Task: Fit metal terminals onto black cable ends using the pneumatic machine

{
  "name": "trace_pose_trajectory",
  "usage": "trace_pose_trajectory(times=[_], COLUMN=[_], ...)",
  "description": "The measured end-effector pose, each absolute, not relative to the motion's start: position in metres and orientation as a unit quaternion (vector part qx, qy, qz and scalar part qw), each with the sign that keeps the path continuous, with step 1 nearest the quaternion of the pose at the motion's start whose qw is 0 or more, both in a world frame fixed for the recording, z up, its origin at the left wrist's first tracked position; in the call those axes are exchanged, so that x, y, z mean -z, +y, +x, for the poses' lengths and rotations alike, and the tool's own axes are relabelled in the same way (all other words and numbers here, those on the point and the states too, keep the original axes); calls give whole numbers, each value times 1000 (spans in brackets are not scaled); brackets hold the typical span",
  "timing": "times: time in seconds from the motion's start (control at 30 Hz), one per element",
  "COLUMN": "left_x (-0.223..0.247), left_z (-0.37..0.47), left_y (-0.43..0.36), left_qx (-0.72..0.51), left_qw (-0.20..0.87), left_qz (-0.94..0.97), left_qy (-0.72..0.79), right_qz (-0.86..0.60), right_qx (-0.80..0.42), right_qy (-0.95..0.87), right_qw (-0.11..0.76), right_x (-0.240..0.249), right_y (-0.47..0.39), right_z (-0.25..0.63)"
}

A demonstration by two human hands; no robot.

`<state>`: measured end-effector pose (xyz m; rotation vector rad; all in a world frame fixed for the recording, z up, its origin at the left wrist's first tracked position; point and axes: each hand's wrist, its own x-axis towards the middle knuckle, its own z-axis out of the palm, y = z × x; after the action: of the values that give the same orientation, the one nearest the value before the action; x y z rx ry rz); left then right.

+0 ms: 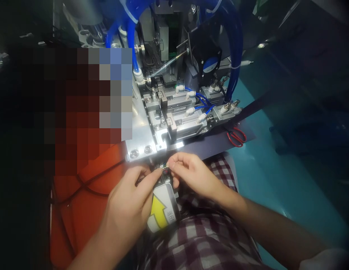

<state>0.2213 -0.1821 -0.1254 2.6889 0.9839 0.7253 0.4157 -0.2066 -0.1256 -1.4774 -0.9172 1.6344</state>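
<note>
My left hand point(132, 197) is closed, thumb and forefinger pinched at the front end of the metal machine. Facing it, my right hand point(193, 174) also pinches with its fingertips. Between the two sets of fingertips runs a thin yellowish strand point(166, 167) that looks like a fine wire; its ends are hidden by my fingers. Just below my fingertips is a small metal fixture point(164, 178), partly covered. A white plate with a yellow arrow point(159, 212) sits beneath my left hand, close to my lap.
Pneumatic cylinders point(185, 123) with blue air hoses point(233, 71) stand beyond my hands. Red-handled scissors or snips point(236, 137) lie on the dark ledge at right. An orange surface point(87, 210) crossed by dark cords is at left. A checkered cloth point(208, 240) covers my lap.
</note>
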Motion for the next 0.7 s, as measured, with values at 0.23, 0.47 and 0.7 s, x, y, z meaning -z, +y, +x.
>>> trace_pose_trajectory(times=[0.23,0.47,0.7], left_x=[127,126,126], left_z=[222,223,221], left_y=[-182,-181,-183], left_qx=[-252,-246,-242], left_qw=[103,106,105], left_qz=[901,903,902], left_qy=[336,337,343], right_qz=[-594,-598,-597], right_qx=[-580,-325,-242], right_qy=[-400,-614,-654], right_qw=[387,400,396], right_x=[124,128,131], right_y=[-207,-215,-216], right_z=[411,414,411])
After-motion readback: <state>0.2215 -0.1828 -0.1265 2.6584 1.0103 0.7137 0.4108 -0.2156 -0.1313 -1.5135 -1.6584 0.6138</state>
